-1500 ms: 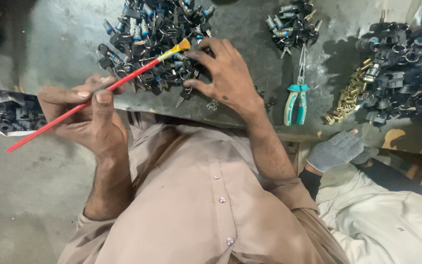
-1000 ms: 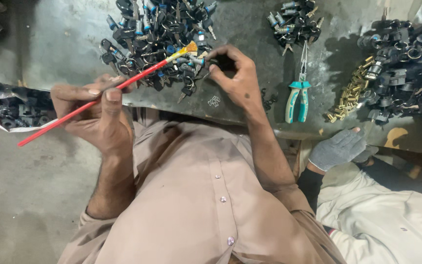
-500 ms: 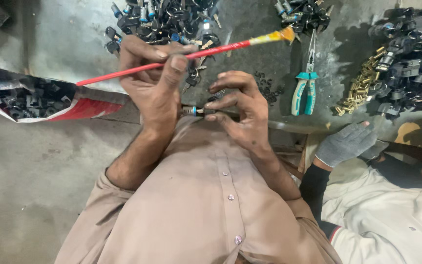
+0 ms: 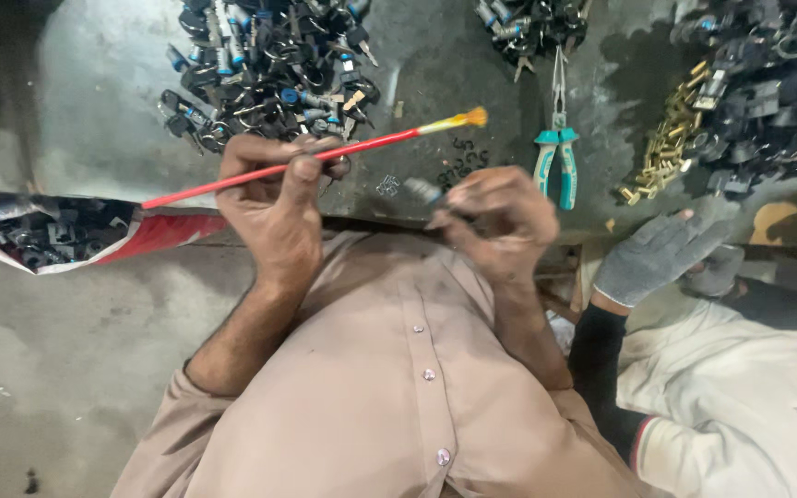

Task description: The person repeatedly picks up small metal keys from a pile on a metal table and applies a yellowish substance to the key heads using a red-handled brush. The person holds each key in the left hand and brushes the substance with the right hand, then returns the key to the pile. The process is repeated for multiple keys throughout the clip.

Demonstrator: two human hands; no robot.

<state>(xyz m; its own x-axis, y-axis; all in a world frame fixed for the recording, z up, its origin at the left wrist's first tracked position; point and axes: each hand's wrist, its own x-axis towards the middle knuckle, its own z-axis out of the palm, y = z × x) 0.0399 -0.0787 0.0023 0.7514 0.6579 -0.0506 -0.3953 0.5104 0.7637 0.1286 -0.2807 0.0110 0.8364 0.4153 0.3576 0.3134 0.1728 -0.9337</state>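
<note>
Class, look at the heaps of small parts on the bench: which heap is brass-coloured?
The small heap of brass pieces, right of the teal-handled pliers. The other heaps, like the big one above the left hand, are dark metal.

On the grey metal surface (image 4: pixel 94 101), the heap of small dark metal parts (image 4: pixel 269 65) lies left of the teal-handled pliers (image 4: pixel 557 148), the pile of little brass pieces (image 4: pixel 671 148) lies to their right, and the red-rimmed tray of parts (image 4: pixel 57 231) sits at the surface's left edge.
</note>
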